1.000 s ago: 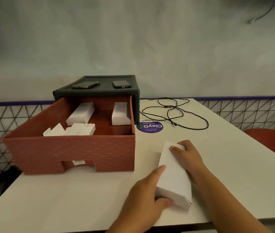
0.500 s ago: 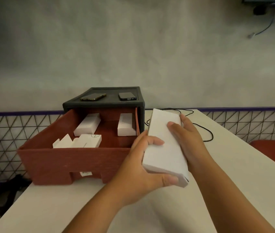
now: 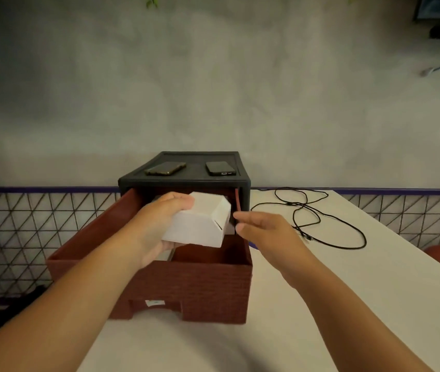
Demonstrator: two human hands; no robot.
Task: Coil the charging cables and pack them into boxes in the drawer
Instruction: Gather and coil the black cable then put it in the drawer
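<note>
Head view: white box held over the open drawer

The left hand (image 3: 159, 224) has its grip closed on the white box (image 3: 200, 226), fingers over the top and thumb underneath. It holds the box tilted in the air above the red drawer (image 3: 186, 285), which is pulled out of its dark cabinet (image 3: 243, 183). Holding it from the left end leaves the right end free, probably so the box can be lowered into the right-hand part of the drawer without the knuckles catching the wall.

The right hand (image 3: 262, 229) hangs just beside the box's right end. Its grip is slack and holds nothing, with the fingers loosely curled above the drawer's right wall. It seems placed to steady or guide the box down.

The end flap looks shut, so this box is probably packed, though its contents cannot be seen. The arm and box hide most of the drawer floor, and only slivers of pale card show there.

A black cable (image 3: 305, 208) lies in loose, uncoiled loops on the white surface (image 3: 321, 304), well apart from the drawer, so by my reading at least one more cable needs coiling and boxing. Two phones (image 3: 165, 168) (image 3: 220, 168) rest flat on the cabinet top, clear of the work.
</note>
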